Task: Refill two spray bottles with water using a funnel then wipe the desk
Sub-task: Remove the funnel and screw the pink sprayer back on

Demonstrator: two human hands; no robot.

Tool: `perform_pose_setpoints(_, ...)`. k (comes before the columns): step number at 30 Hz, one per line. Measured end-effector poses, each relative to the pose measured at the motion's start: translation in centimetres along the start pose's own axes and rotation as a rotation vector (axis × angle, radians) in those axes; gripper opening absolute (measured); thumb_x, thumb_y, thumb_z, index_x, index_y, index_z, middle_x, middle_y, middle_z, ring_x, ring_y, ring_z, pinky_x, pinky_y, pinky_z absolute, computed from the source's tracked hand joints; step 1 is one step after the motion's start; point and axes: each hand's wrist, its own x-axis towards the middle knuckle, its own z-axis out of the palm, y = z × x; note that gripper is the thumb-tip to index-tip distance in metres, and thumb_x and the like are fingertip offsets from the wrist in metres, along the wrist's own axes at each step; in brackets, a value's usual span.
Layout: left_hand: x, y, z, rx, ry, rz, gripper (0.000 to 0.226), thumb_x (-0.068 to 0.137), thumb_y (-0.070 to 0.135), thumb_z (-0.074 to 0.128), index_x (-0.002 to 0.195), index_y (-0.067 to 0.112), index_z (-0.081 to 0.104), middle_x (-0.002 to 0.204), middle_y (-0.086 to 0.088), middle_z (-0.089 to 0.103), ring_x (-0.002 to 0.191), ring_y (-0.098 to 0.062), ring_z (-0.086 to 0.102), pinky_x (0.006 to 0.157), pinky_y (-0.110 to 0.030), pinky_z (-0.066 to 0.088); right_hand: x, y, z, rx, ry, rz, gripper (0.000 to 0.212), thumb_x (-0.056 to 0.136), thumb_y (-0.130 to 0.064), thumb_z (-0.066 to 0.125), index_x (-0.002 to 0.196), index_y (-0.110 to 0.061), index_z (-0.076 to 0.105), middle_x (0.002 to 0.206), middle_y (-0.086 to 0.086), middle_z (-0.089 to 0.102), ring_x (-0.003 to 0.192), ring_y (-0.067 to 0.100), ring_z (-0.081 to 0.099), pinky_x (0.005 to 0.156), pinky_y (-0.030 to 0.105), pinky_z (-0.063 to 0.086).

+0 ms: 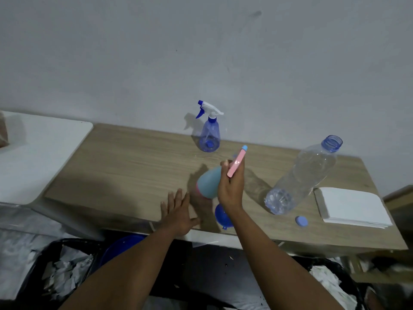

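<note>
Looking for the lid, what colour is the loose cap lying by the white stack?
Blue; the cap shows best in the head view.

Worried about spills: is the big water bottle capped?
Open: the water bottle has a bare neck; a blue cap lies on the desk.

The right hand [231, 186], gripping a pink spray head [237, 163], covered the neck of the light-blue spray bottle [209, 183]; its wrist hid part of the blue funnel [220, 214]. Far left of the left hand [178, 211], the edge cut a brown object [3, 130].
</note>
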Motion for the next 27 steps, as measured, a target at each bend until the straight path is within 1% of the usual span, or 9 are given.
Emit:
perform_pose_setpoints(2, 0.3, -0.1, 0.3, 0.012, -0.052, -0.011, 0.105, 0.085, 0.068, 0.051, 0.155, 0.029, -0.017, 0.158, 0.001, -0.036, 0.143, -0.029, -0.036, 0.116, -0.056, -0.016, 1.1, -1.8, -0.6, 0.055, 0.092, -0.046, 0.025, 0.102, -0.036, 0.046, 0.122, -0.023, 0.055, 0.093, -0.001, 0.064, 0.087, 0.013, 0.067, 0.078, 0.024, 0.051)
perform_pose_setpoints(4, 0.4, -0.1, 0.1, 0.027, -0.091, -0.009, 0.105, 0.087, 0.069, 0.05, 0.153, 0.03, -0.021, 0.156, 0.001, -0.039, 0.142, -0.029, -0.038, 0.115, -0.057, -0.018, 2.3, -3.7, -1.8, 0.019, 0.097, -0.052, 0.023, 0.103, -0.04, 0.046, 0.108, -0.021, 0.058, 0.095, -0.003, 0.059, 0.08, 0.021, 0.071, 0.07, 0.029, 0.053)
perform_pose_setpoints(9, 0.7, -0.3, 0.0, 0.029, -0.13, 0.001, 0.106, 0.085, 0.073, 0.047, 0.151, 0.032, -0.026, 0.154, 0.001, -0.043, 0.14, -0.03, -0.041, 0.112, -0.058, -0.02, 4.0, -4.6, -7.1, -0.209, -0.279, 0.175, 0.052, 0.103, -0.045, 0.047, 0.099, 0.002, 0.069, 0.097, 0.01, 0.073, 0.064, 0.027, 0.073, 0.064, 0.035, 0.058)
perform_pose_setpoints(13, 0.6, -0.4, 0.0, 0.02, -0.139, 0.003, 0.107, 0.085, 0.073, 0.047, 0.15, 0.032, -0.027, 0.154, 0.002, -0.043, 0.14, -0.029, -0.042, 0.112, -0.058, -0.021, 2.4, -1.1, -10.1, -0.491, -0.441, 0.224, 0.058, 0.1, -0.055, 0.044, 0.092, -0.006, 0.074, 0.072, 0.005, 0.073, 0.067, 0.023, 0.07, 0.07, 0.041, 0.054)
perform_pose_setpoints(16, 0.6, -0.3, 0.0, 0.016, -0.14, -0.001, 0.107, 0.084, 0.074, 0.047, 0.15, 0.033, -0.027, 0.153, 0.002, -0.043, 0.139, -0.029, -0.042, 0.113, -0.058, -0.021, 1.1, 0.2, -11.2, -0.525, -0.442, 0.273, 0.056, 0.101, -0.057, 0.038, 0.107, -0.015, 0.074, 0.086, 0.017, 0.072, 0.08, 0.029, 0.068, 0.08, 0.04, 0.052)
perform_pose_setpoints(18, 0.6, -0.4, 0.1, 0.014, -0.141, -0.003, 0.108, 0.084, 0.075, 0.047, 0.15, 0.033, -0.027, 0.153, 0.003, -0.043, 0.139, -0.028, -0.043, 0.113, -0.058, -0.022, 0.6, 0.6, -11.6, -0.51, -0.426, 0.313, 0.044, 0.102, -0.056, 0.038, 0.107, -0.029, 0.073, 0.088, 0.015, 0.073, 0.082, 0.026, 0.069, 0.081, 0.035, 0.052)
perform_pose_setpoints(21, 0.4, -0.3, 0.0, 0.008, -0.14, -0.005, 0.108, 0.084, 0.075, 0.048, 0.151, 0.034, -0.026, 0.154, 0.003, -0.042, 0.139, -0.027, -0.042, 0.112, -0.057, -0.022, 0.4, 1.1, -11.9, -0.586, -0.384, 0.354, 0.058, 0.101, -0.057, 0.035, 0.087, -0.013, 0.069, 0.079, 0.016, 0.071, 0.079, 0.03, 0.069, 0.08, 0.041, 0.053)
perform_pose_setpoints(23, 0.3, -0.2, -0.1, 0.012, -0.139, -0.007, 0.107, 0.084, 0.075, 0.047, 0.151, 0.033, -0.025, 0.154, 0.002, -0.042, 0.14, -0.027, -0.042, 0.112, -0.056, -0.022, 0.2, 1.5, -12.4, -0.687, -0.349, 0.377, 0.065, 0.103, -0.055, 0.031, 0.078, -0.004, 0.063, 0.076, 0.015, 0.067, 0.079, 0.029, 0.065, 0.075, 0.037, 0.047)
perform_pose_setpoints(27, 0.3, -0.2, -0.1, 0.014, -0.144, -0.004, 0.107, 0.084, 0.075, 0.046, 0.151, 0.033, -0.025, 0.154, 0.002, -0.042, 0.14, -0.028, -0.042, 0.113, -0.057, -0.021, -0.3, 1.5, -13.7, -0.703, -0.226, 0.343, 0.064, 0.102, -0.058, 0.03, 0.069, -0.01, 0.057, 0.071, 0.009, 0.065, 0.074, 0.025, 0.063, 0.071, 0.038, 0.048)
